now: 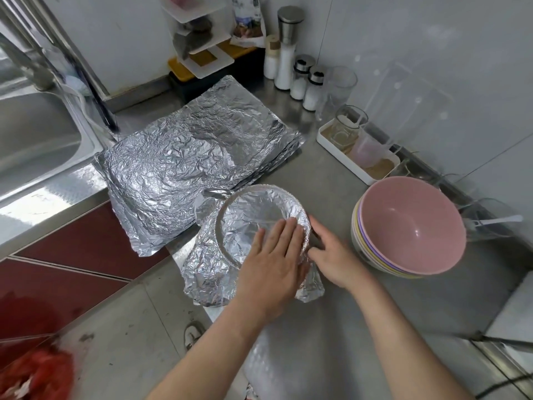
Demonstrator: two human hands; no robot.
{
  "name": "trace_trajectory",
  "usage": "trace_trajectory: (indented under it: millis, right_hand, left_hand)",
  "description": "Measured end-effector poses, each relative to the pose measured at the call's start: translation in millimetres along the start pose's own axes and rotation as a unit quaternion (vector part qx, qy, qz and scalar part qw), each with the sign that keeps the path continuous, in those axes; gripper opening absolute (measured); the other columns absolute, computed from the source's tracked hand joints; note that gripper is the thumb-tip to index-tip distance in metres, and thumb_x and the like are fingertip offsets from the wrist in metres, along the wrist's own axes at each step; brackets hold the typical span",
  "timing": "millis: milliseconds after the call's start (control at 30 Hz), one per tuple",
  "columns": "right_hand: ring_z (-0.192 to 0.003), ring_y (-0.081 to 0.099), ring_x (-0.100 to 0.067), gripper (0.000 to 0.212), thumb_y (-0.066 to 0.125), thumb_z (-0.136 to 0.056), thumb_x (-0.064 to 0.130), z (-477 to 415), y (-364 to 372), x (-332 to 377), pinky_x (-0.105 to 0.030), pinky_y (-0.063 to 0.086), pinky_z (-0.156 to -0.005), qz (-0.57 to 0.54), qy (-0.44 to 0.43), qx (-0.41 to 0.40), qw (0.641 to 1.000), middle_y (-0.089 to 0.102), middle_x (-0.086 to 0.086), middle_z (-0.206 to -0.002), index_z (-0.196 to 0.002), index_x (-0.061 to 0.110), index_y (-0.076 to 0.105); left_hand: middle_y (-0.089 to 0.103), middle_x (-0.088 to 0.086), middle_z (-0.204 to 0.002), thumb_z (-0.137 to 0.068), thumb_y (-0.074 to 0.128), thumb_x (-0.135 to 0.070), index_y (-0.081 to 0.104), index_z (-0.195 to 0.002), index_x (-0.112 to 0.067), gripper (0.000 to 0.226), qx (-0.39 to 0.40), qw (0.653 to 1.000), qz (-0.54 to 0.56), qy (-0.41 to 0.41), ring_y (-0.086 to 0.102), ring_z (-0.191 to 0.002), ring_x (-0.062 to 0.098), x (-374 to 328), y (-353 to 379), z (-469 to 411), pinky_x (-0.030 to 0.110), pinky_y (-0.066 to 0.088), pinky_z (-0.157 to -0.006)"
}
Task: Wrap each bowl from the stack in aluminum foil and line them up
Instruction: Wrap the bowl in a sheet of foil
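A bowl covered in crinkled aluminum foil [248, 223] sits near the counter's front edge, with loose foil hanging down its near side. My left hand [271, 261] lies flat on the foil inside the bowl, fingers straight, pressing it down. My right hand [331, 255] touches the bowl's right outer wall, fingers against the foil there. A stack of bare bowls [409, 229], pink one on top, stands just right of my right hand. A pile of flat foil sheets [187, 157] lies behind and left of the wrapped bowl.
A steel sink [37, 134] is at the left. Salt shakers [305, 82], a grinder [288, 47] and glasses stand along the back wall. A white tray [357, 151] holds a glass and a pink cup. The counter's front edge drops to the floor at lower left.
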State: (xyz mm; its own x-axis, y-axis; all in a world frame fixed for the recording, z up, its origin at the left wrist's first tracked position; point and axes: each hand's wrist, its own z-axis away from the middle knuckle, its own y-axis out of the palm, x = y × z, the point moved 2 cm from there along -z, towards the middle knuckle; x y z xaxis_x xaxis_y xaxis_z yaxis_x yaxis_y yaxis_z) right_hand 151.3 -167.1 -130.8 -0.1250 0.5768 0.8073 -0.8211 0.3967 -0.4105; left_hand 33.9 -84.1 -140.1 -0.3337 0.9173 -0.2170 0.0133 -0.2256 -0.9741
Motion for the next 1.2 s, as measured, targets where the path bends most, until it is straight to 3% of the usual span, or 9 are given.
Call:
trace_trajectory:
  millis: [100, 167, 267, 467, 600, 800, 967, 1067, 1200]
  right_hand:
    - [-0.133, 0.040, 0.005, 0.069, 0.049, -0.082, 0.016, -5.7, 5.5, -3.7, -0.031, 0.030, -0.116, -0.048, -0.018, -0.014, 0.999, 0.045, 0.019, -0.144, -0.146, 0.037, 0.037]
    - [-0.134, 0.039, 0.003, 0.069, 0.047, -0.079, 0.021, -11.3, 7.6, -9.1, -0.036, 0.030, -0.117, -0.086, -0.024, -0.010, 0.996, 0.045, 0.016, -0.146, -0.146, 0.036, 0.039]
    - [-0.133, 0.040, 0.003, 0.062, 0.045, -0.091, 0.006, -15.8, 6.5, -2.6, -0.032, 0.029, -0.117, -0.125, -0.023, -0.011, 0.992, 0.046, 0.016, -0.144, -0.138, 0.045, 0.040]
    - [-0.132, 0.042, 0.001, 0.062, 0.039, -0.095, -0.008, -22.7, 2.5, -3.6, -0.027, 0.030, -0.115, -0.185, -0.010, 0.006, 0.983, 0.047, 0.011, -0.145, -0.138, 0.035, 0.041]
    - [-0.135, 0.039, 0.000, 0.056, 0.038, -0.097, -0.009, -23.5, 8.9, -7.7, -0.029, 0.027, -0.118, -0.166, -0.038, 0.009, 0.985, 0.045, 0.007, -0.147, -0.146, 0.017, 0.040]
    - [-0.129, 0.049, -0.005, 0.055, 0.035, -0.092, -0.007, -26.6, 12.5, -3.9, -0.027, 0.035, -0.112, -0.261, -0.014, -0.001, 0.965, 0.054, 0.002, -0.140, -0.141, 0.013, 0.048]
    - [-0.133, 0.041, 0.002, 0.069, 0.059, -0.072, 0.023, -28.1, 7.9, -12.7, -0.035, 0.031, -0.115, -0.216, -0.014, 0.002, 0.976, 0.048, 0.019, -0.144, -0.134, 0.051, 0.047]
    - [-0.137, 0.032, 0.007, 0.082, 0.067, -0.065, 0.034, -25.1, 5.4, -19.8, -0.037, 0.029, -0.117, -0.160, -0.006, 0.034, 0.986, 0.036, 0.024, -0.150, -0.135, 0.064, 0.034]
    - [-0.126, 0.047, 0.006, 0.070, 0.066, -0.077, 0.024, -25.5, 5.6, -17.8, -0.035, 0.036, -0.113, -0.079, -0.025, 0.011, 0.996, 0.051, 0.034, -0.131, -0.126, 0.067, 0.042]
  left_hand:
    - [0.035, 0.012, -0.155, -0.100, 0.044, -0.032, 0.037, -0.148, -0.005, 0.056, -0.016, 0.999, 0.014, -0.034, 0.031, -0.144, 0.029, -4.4, -0.9, -5.9, 0.053, 0.032, -0.112]
    - [0.020, 0.013, -0.160, -0.102, 0.041, -0.025, 0.022, -0.152, -0.004, 0.058, -0.016, 0.997, 0.047, -0.060, 0.017, -0.148, 0.029, -7.3, -3.1, -11.0, 0.050, 0.017, -0.117]
    - [-0.004, 0.010, -0.163, -0.105, 0.031, -0.021, 0.001, -0.155, -0.006, 0.060, -0.006, 0.992, 0.093, -0.087, -0.008, -0.150, 0.027, -9.2, -6.2, -19.4, 0.048, -0.001, -0.120]
    - [0.033, 0.013, -0.155, -0.095, 0.054, -0.023, 0.034, -0.149, -0.003, 0.061, -0.054, 0.995, 0.049, -0.070, 0.029, -0.144, 0.029, -5.1, -2.6, -24.9, 0.051, 0.029, -0.111]
    - [0.040, 0.014, -0.151, -0.095, 0.035, -0.022, 0.040, -0.146, -0.002, 0.054, -0.076, 0.996, 0.030, -0.048, 0.036, -0.141, 0.029, -6.5, -1.0, -25.4, 0.048, 0.031, -0.110]
    - [0.005, 0.010, -0.163, -0.105, 0.024, -0.028, 0.010, -0.155, -0.006, 0.056, -0.012, 0.994, 0.088, -0.070, -0.007, -0.148, 0.022, -0.9, -5.0, -34.5, 0.053, 0.007, -0.120]
    - [-0.006, 0.000, -0.162, -0.093, 0.005, -0.059, 0.007, -0.155, -0.033, 0.067, -0.027, 0.992, 0.066, -0.102, -0.015, -0.146, 0.015, 31.1, -41.0, -32.1, 0.046, -0.011, -0.117]
    - [-0.007, 0.006, -0.163, -0.102, 0.027, -0.049, 0.015, -0.153, -0.037, 0.054, -0.027, 0.980, 0.055, -0.191, -0.010, -0.149, 0.025, 73.9, -50.3, -15.8, 0.049, -0.004, -0.120]
    - [0.002, 0.021, -0.161, -0.104, 0.036, -0.032, 0.028, -0.150, -0.022, 0.048, -0.019, 0.970, 0.118, -0.212, 0.001, -0.149, 0.039, 78.9, -41.0, -2.7, 0.051, 0.011, -0.119]
